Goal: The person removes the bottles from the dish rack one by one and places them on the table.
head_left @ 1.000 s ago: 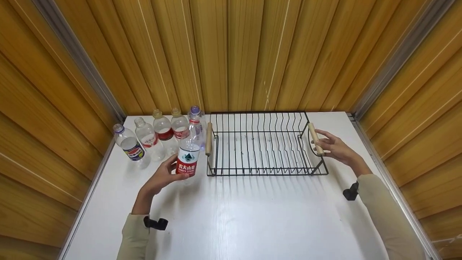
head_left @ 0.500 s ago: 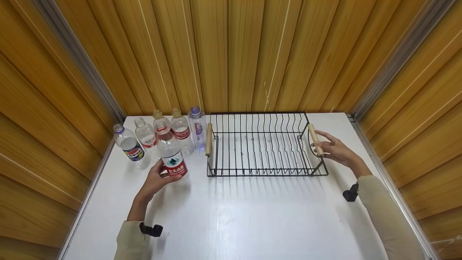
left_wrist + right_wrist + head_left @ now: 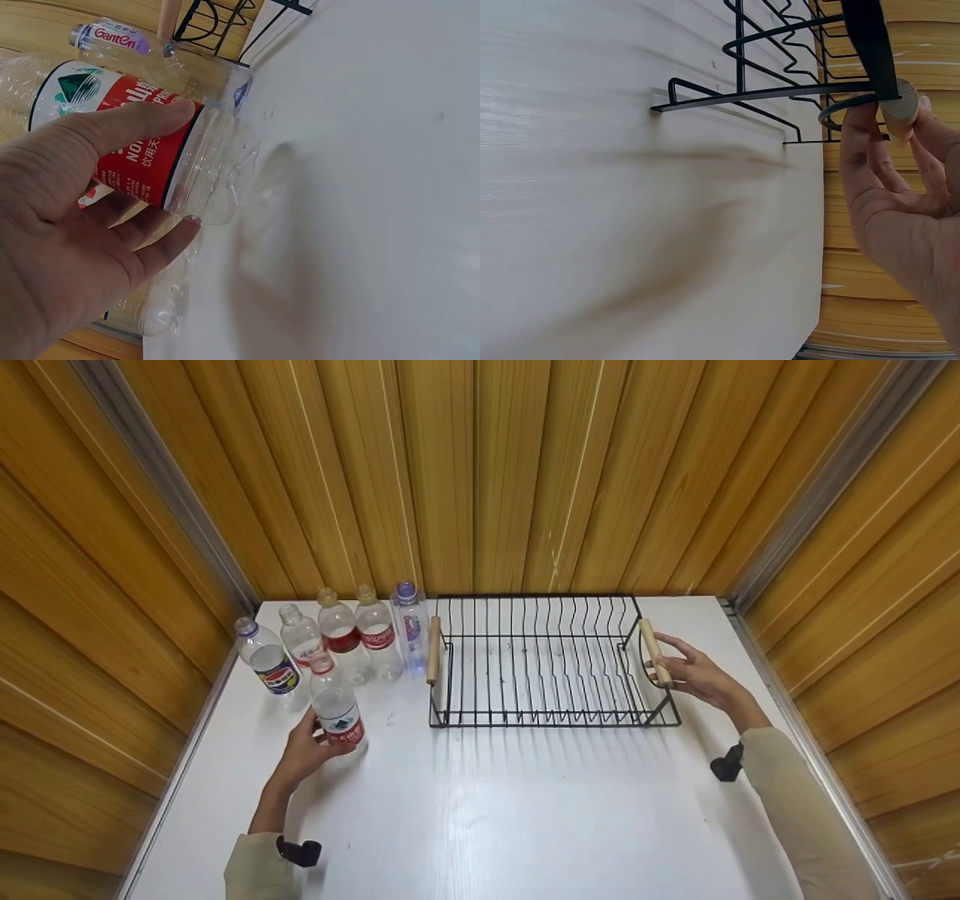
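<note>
My left hand grips a clear plastic water bottle low on its red and white label. In the left wrist view, the thumb lies across the label of the bottle and the fingers curl beneath. The bottle stands nearly upright in the head view, just in front of the other bottles. On the right, my right hand holds the light wooden handle of a black wire dish rack. The right wrist view shows fingers and thumb around the end of that handle.
Several clear uncapped bottles stand at the back left, among them one with a blue label and one with a purple neck. The rack's left wooden handle is beside the latter. Wood-patterned walls enclose the white table.
My left hand has carried the water bottle leftward and toward me, away from the rack, uncovering the purple-necked bottle and the red-labelled ones. The right hand has stayed on the rack handle.
</note>
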Motion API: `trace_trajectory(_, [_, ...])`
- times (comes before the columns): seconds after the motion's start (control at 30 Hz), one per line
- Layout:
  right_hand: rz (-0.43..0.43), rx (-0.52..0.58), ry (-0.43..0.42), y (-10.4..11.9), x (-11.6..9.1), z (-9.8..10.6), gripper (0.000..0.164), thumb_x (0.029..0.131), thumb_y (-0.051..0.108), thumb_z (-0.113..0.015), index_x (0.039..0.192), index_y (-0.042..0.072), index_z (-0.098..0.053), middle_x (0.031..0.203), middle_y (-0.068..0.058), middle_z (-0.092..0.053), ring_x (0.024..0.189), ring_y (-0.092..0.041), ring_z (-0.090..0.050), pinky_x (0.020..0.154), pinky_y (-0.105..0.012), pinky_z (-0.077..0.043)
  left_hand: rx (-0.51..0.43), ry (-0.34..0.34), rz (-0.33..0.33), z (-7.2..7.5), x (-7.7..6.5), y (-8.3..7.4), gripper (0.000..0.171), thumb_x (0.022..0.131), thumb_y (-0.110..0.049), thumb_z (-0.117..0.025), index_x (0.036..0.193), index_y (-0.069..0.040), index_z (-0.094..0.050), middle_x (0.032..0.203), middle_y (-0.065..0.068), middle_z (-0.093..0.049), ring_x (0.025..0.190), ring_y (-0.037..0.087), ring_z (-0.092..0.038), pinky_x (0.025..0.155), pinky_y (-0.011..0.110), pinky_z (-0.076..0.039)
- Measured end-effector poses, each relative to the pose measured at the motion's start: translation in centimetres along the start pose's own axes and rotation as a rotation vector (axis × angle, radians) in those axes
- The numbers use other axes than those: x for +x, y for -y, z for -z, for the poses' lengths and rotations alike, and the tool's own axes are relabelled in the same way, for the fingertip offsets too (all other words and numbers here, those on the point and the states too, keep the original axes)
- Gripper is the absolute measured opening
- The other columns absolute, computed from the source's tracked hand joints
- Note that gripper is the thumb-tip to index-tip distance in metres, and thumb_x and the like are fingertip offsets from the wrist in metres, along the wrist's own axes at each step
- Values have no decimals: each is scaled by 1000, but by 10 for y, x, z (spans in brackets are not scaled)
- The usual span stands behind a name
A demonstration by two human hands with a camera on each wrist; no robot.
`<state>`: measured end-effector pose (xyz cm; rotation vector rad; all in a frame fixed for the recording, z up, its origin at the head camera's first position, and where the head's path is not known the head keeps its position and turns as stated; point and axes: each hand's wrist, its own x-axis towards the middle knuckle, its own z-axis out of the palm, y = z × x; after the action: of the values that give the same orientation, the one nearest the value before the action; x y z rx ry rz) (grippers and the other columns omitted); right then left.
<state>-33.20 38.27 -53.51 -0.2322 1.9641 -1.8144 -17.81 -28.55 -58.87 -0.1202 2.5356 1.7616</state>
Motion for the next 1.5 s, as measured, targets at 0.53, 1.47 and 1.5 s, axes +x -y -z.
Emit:
trace_trajectory(0.53, [17, -29, 6, -6, -2, 1, 60, 102, 14, -40, 154, 17, -8, 139, -44, -27, 109, -31, -61, 82, -29, -53, 79, -75, 44, 41, -16, 27, 86, 74, -11, -80, 142, -5, -28, 139, 23, -42, 127, 40, -39, 106, 53, -37])
trace_trajectory(1.47, [24, -36, 41, 1, -3, -3, 60, 103, 13, -36, 154, 15, -4, 136, -47, -28, 111, -31, -59, 85, -30, -52, -52, -534, 88, 102, 8, 60, 100, 77, -4, -76, 151, -13, -9, 151, 22, -28, 135, 42, -33, 109, 53, -32])
trace_trajectory(1.5, [19, -35, 38, 2, -2, -3, 60, 103, 13, -37, 154, 16, -5, 136, -46, -28, 112, -32, -59, 85, -31, -52, -61, -541, 88, 102, 11, 60, 100, 77, -3, -76, 151, -13, -10, 151, 21, -27, 136, 41, -32, 109, 53, -32])
